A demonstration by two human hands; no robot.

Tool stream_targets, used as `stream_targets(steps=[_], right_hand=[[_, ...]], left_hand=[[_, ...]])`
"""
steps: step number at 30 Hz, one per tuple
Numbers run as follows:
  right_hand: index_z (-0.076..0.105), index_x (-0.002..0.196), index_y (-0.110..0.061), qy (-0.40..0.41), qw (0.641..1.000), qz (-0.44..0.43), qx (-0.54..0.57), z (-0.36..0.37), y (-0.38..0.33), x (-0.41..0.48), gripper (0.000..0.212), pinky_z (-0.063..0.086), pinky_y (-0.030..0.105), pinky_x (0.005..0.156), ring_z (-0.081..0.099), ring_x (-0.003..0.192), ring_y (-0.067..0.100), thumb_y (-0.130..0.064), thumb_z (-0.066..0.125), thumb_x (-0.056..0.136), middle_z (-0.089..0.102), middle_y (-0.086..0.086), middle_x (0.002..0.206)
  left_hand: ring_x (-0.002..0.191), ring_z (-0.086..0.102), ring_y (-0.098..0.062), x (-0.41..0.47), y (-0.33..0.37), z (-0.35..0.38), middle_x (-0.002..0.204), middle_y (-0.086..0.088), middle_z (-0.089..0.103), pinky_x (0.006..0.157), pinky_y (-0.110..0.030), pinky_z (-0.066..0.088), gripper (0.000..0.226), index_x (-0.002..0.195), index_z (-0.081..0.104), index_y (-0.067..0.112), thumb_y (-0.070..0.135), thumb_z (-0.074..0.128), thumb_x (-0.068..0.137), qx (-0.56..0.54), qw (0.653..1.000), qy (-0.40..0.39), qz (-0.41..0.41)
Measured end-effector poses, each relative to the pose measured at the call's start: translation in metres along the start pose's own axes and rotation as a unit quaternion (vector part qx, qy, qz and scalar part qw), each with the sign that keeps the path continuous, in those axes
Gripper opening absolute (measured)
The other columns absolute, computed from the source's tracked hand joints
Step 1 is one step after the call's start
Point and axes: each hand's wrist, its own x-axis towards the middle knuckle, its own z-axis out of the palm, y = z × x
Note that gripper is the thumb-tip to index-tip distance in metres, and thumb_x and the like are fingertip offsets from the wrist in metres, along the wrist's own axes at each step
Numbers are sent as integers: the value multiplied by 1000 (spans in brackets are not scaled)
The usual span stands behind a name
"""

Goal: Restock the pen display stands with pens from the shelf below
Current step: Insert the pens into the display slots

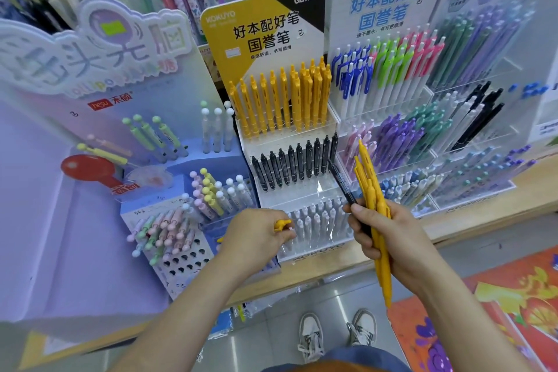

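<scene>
My right hand [389, 235] grips a bundle of yellow pens [373, 199] and one black pen [342, 183], their tops pointing up toward the stands. My left hand [256, 235] is curled round a single yellow pen [282, 225], only its end showing, low in front of the yellow-and-black Kokuyo stand [262, 36]. That stand holds a top row of yellow pens [280, 100], a middle row of black pens [296, 160] and a bottom row of white pens [317, 217].
A lilac stand [90, 106] with pastel ball-topped pens is on the left. White Kokuyo stands [386, 9] with coloured pens fill the right. All sit on a wooden shelf [495, 214]. Below are the floor, my shoes and a bright mat [483, 317].
</scene>
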Motion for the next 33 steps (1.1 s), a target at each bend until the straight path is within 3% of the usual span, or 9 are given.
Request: stream_targets(steps=[3,8,12,15,18,21,24,27,33], right_hand=[[63,97,1,-13,1000,8,1,1,-1,-1,27,31,20,37,41,49,14,-19,66,80,53,8,67],[62,99,4,-20,1000,10,-16,3,-1,-4,28,31,21,38,40,49,15,-17,65,82,53,9,67],[62,101,6,-23,1000,14,-17,5,-2,-4,25,30,21,38,40,49,15,-14,63,86,53,9,67],[60,104,8,-32,999,16,-16,6,-3,-4,31,30,21,38,40,49,15,-15,64,84,53,9,67],[61,102,7,-38,999,24,-11,6,-5,-4,30,30,21,37,40,48,15,-16,65,83,52,10,68],[63,97,3,-42,999,31,0,8,-7,-3,26,29,20,36,39,47,14,-17,65,81,51,10,67],[64,94,2,-48,998,33,14,11,-11,-2,23,29,20,36,38,46,14,-16,65,80,51,10,66],[66,88,-1,-56,998,31,27,14,-16,0,18,29,19,35,38,45,14,-16,66,79,51,10,65],[66,91,1,-55,998,11,34,19,-28,3,21,29,20,34,38,44,14,-16,69,78,49,10,64]], left_hand=[[90,62,-15,-2,-3,6,91,5,71,71,-28,47,20,97,69,26,43,61,90,82,996,-42,12],[103,50,-10,-5,-1,18,105,13,53,68,-27,40,26,110,68,29,45,56,92,108,994,7,13],[96,53,-11,-2,0,15,98,11,50,69,-29,43,28,97,68,24,50,62,86,98,994,-14,-48],[86,49,-6,-10,-2,0,90,14,48,68,-27,41,28,94,54,28,51,65,84,-37,997,1,-75],[73,44,-1,-16,5,-29,85,8,46,67,-24,37,27,98,43,27,53,45,91,-243,969,12,-43],[78,51,0,-12,11,-57,90,12,57,70,-17,41,25,100,54,27,44,37,93,-326,942,80,-9],[72,52,-8,-1,18,-78,74,12,58,65,-21,47,23,98,66,25,23,43,99,-448,882,142,-35],[71,59,-10,11,26,-98,69,7,62,72,-21,52,20,100,68,20,15,48,97,-465,867,182,4],[99,68,-12,44,38,-137,92,5,75,93,-31,48,10,103,58,27,31,54,95,-391,897,191,73]])
